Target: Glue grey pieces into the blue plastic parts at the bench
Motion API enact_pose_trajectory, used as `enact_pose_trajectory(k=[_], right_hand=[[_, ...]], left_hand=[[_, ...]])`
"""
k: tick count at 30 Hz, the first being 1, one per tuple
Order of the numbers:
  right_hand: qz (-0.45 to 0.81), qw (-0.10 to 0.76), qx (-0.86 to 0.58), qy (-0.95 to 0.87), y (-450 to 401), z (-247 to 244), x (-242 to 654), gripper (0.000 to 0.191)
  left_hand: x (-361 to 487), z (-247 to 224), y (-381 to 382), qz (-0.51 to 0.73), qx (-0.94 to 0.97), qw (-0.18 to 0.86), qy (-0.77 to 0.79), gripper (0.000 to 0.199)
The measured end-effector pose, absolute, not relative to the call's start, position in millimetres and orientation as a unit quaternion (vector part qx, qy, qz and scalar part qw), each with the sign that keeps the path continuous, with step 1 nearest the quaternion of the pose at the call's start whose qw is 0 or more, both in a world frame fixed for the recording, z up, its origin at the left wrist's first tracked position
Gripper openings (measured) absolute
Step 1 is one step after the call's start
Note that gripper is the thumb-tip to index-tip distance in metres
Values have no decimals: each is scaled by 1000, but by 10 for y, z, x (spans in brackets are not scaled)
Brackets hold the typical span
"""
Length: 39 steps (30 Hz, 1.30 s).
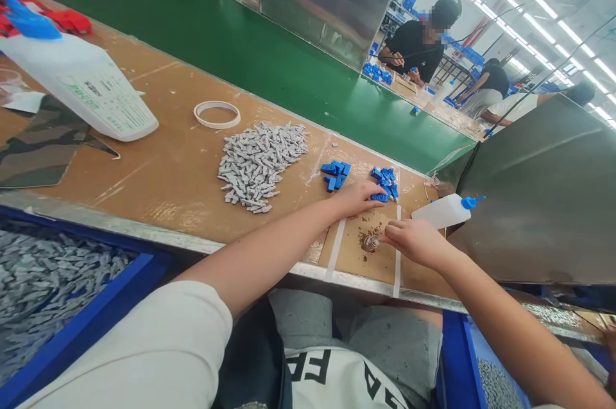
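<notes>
My left hand [357,198] is closed on a small blue plastic part [380,198], just in front of a heap of similar blue parts [386,179]. A second, smaller group of blue parts [335,173] lies to its left. My right hand [414,240] is closed in a pinch beside a small clear dish [369,242] ringed by dark wet spots on the brown board. What its fingertips hold is too small to make out. Behind that hand a white squeeze bottle [440,211] with a blue nozzle lies on its side. A pile of small grey parts [262,165] is further left.
A roll of tape [217,115] and a large white bottle [81,78] are on the left of the bench. A green conveyor belt [289,69] runs behind. Blue bins [129,293] of grey parts stand below the front edge. Co-workers [416,43] sit across the belt.
</notes>
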State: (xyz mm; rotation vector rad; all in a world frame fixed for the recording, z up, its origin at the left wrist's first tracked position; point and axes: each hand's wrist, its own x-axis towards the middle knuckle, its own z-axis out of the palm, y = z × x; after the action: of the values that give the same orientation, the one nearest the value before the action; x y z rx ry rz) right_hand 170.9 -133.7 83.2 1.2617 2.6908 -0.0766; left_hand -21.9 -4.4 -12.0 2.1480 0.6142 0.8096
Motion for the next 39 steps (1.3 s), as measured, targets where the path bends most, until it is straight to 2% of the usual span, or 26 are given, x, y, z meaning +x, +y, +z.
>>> enact_pose_trajectory(k=[4, 7, 11, 18, 25, 27, 31, 34, 39], right_hand=[[-66, -206, 568, 794, -1257, 483, 1888, 56], [-70, -312, 608, 727, -1180, 189, 1919, 57], [-65, -318, 615, 718, -1119, 7, 1900, 55], [-48, -265, 606, 748, -1037, -51, 1796, 53], [-168, -277, 592, 738, -1048, -115, 1725, 49], [-190, -286, 582, 737, -1066, -129, 1731, 49], [-213, -307, 568, 733, -1078, -167, 1733, 50], [-214, -316, 564, 732, -1068, -186, 1728, 50], [-217, -320, 562, 731, -1043, -214, 1725, 46]], left_hand=[[-253, -81, -84, 264, 863, 360, 238, 30], [-269, -56, -113, 227, 882, 328, 251, 30], [-267, -65, -122, 220, 894, 307, 240, 30], [-273, -46, -117, 214, 904, 317, 192, 28], [-325, 47, -142, 270, 849, 380, 249, 39], [-291, 73, -145, 329, 825, 381, 258, 44], [-69, 117, -178, 496, 669, 480, 275, 57], [147, 88, -219, 508, 588, 573, 260, 61], [313, -17, -232, 532, 544, 607, 229, 59]])
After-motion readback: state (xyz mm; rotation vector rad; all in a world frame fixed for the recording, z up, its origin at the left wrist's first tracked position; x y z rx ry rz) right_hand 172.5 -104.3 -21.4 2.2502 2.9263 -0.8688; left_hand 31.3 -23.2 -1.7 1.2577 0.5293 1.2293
